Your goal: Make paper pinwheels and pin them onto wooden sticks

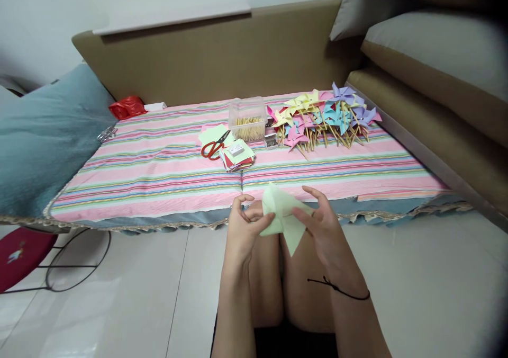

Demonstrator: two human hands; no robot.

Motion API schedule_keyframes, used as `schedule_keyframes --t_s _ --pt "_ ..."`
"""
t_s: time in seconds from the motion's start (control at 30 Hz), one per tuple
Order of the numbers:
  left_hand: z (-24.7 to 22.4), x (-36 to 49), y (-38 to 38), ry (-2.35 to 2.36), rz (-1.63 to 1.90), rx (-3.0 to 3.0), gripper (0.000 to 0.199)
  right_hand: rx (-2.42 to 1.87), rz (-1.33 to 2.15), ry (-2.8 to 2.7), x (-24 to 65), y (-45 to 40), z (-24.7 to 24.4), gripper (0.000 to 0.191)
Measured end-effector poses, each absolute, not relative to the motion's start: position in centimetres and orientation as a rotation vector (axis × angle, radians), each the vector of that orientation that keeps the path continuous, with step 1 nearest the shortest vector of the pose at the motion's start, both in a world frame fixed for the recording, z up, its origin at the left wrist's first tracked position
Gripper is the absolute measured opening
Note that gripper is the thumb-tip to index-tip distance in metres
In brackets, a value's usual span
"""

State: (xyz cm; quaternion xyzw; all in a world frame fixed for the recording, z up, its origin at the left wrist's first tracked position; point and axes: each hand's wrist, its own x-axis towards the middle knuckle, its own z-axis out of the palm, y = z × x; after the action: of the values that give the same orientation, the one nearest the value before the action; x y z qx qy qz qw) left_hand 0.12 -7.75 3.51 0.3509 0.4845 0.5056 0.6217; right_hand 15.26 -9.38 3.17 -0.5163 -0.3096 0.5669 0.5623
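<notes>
Sitting above bare white floor, with open room either side of the knees, both hands are working just short of the striped cloth's (159, 167) fringed front edge. A pale green paper (282, 215), creased into pointed flaps, is lying between them: the left hand (243, 228) is pinching its left side, the right hand (323, 228) seemingly gripping its right flap, fingers half curled. Farther back, red-handled scissors (214, 146), a clear box (247, 118) and piled pinwheels (323, 115) are lying.
</notes>
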Motion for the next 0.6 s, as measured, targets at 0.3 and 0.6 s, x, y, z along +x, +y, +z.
schedule_keyframes --t_s 0.3,0.6 --pt "3.9 0.6 -7.6 1.103 1.301 0.677 0.059 -1.135 1.275 -0.719 13.2 -9.2 2.7 0.074" --pt "4.1 0.5 -7.9 1.116 1.257 0.754 0.065 -1.169 1.224 -0.782 13.3 -9.3 2.9 0.068"
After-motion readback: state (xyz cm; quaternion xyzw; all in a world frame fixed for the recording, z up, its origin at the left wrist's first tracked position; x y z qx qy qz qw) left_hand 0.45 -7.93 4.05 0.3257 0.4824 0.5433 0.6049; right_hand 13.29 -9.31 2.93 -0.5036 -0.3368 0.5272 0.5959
